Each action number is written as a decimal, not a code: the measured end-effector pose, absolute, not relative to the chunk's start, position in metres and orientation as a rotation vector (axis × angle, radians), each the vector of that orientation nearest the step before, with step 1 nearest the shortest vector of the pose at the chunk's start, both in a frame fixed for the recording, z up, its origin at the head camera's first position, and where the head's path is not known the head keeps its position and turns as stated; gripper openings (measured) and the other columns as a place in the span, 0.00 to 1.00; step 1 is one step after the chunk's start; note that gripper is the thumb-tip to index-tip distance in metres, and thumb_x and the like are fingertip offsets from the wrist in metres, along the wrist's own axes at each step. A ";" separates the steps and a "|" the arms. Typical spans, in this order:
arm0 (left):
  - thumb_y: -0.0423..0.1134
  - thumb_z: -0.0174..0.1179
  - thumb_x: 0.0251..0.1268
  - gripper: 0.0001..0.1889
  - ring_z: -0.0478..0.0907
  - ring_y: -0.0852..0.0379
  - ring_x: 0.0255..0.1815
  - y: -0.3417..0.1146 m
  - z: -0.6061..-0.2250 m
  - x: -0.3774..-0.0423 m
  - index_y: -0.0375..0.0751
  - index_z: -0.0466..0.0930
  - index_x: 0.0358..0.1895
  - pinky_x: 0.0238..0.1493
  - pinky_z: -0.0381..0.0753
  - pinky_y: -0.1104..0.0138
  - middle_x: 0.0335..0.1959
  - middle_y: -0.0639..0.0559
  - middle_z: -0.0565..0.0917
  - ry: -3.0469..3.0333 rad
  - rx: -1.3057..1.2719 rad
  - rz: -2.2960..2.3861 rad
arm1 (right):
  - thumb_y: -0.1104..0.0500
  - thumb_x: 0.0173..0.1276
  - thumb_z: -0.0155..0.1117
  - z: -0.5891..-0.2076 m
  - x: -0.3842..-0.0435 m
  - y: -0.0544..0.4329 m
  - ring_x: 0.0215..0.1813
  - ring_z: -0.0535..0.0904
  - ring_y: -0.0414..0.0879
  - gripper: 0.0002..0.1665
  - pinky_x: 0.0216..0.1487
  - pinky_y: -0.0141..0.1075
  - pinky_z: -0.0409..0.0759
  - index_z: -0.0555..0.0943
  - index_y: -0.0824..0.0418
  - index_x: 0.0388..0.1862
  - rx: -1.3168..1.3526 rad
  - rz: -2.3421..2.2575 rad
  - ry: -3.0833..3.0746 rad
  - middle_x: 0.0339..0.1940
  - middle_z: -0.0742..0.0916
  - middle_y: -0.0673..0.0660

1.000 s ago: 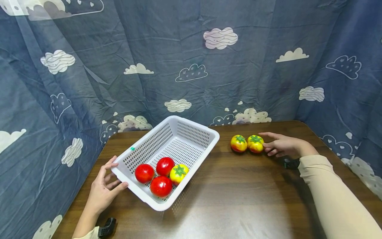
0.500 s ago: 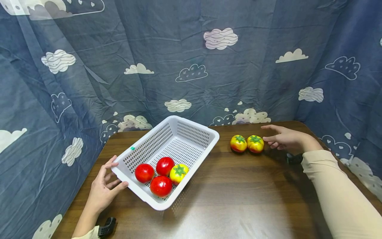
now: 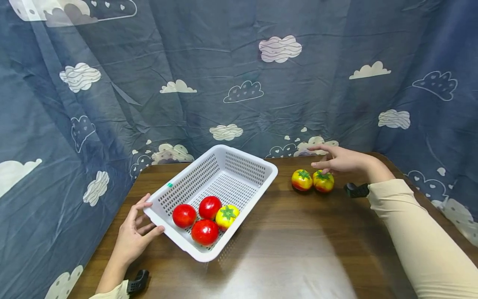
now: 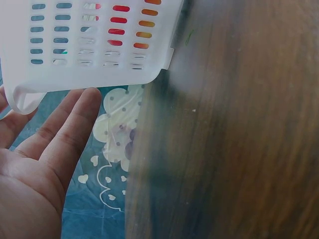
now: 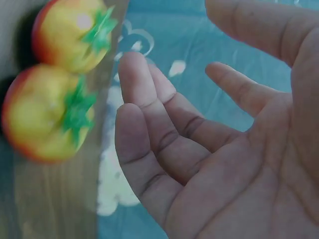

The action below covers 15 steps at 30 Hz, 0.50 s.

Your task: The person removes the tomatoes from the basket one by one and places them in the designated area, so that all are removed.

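A white perforated plastic basket (image 3: 257, 189) stands on the left of the table. My left hand (image 3: 130, 236) holds its left rim between thumb and fingers; in the left wrist view, two fingers (image 4: 70, 134) extend below the rim. Inside lie three glossy red round fruits (image 3: 205, 232) and a yellow one (image 3: 227, 216) with a green star-shaped top, like toy tomatoes. Two yellow-red toy tomatoes (image 3: 301, 180) (image 3: 323, 181) sit side by side on the right. My right hand (image 3: 345, 160) hovers just above and behind the right one, holding nothing, its fingers loosely bent.
The brown wooden table (image 3: 284, 249) bears the basket and the tomatoes. A dark blue cloth (image 3: 209, 50) with white clouds hangs behind and beside it. Each wrist wears a black device (image 3: 138, 282).
My right hand has risen from beside the right tomato and shifted left over it. The left hand and the basket stay as they were; the view has shifted slightly.
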<state>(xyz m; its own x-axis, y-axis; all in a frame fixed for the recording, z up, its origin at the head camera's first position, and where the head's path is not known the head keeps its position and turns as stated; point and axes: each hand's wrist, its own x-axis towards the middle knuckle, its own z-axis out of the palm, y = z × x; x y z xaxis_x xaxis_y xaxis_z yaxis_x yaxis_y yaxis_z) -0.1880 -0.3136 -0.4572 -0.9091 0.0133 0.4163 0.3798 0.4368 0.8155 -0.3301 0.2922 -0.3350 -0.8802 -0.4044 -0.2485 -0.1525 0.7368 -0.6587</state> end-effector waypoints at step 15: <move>0.22 0.78 0.55 0.39 0.82 0.76 0.57 -0.315 -0.456 -0.188 0.33 0.68 0.71 0.51 0.90 0.75 0.85 0.55 0.64 -2.340 -0.356 -1.471 | 0.48 0.78 0.69 -0.308 -0.318 0.206 0.45 0.83 0.49 0.42 0.43 0.38 0.83 0.63 0.54 0.84 -0.719 -0.904 2.542 0.51 0.89 0.60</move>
<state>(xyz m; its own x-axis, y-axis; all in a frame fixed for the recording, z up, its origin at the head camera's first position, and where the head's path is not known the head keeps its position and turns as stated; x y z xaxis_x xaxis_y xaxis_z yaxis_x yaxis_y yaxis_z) -0.1879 -0.3146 -0.4559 -0.9058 0.0244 0.4229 0.3917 0.4285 0.8142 -0.3181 0.2061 -0.3078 -0.8110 -0.5656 -0.1499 -0.3438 0.6679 -0.6601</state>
